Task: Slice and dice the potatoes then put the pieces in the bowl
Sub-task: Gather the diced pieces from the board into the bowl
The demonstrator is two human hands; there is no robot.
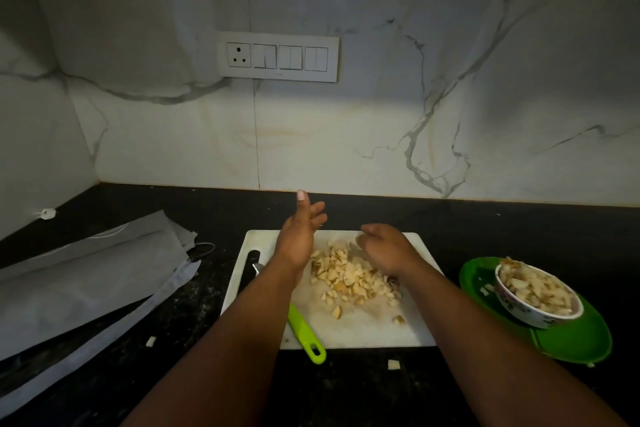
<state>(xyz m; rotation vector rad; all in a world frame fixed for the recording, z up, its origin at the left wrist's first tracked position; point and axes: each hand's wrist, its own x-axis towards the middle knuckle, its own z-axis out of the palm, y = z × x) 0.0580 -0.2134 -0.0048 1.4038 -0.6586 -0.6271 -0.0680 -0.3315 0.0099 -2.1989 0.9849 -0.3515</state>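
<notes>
White plastic cutting board (363, 329) carries a heap of diced potato (349, 279) at its middle; the bowl (540, 295), right of the board on a green plate (571, 343), already holds pieces. Dicing looks finished, so gathering and transfer come next, calling for a two-handed scoop. Left hand (298, 239) hovers left of the heap, fingers spread, empty. Right hand (384, 248), loosely cupped, touches the heap's far side. Green-handled knife (304, 329) lies on the board's near-left edge.

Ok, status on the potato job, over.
Both hands open: left hand, right hand over diced potato. Bowl part filled. Knife lies on board.

Marble wall (346, 135), dim, probably black counter (485, 225).
</notes>
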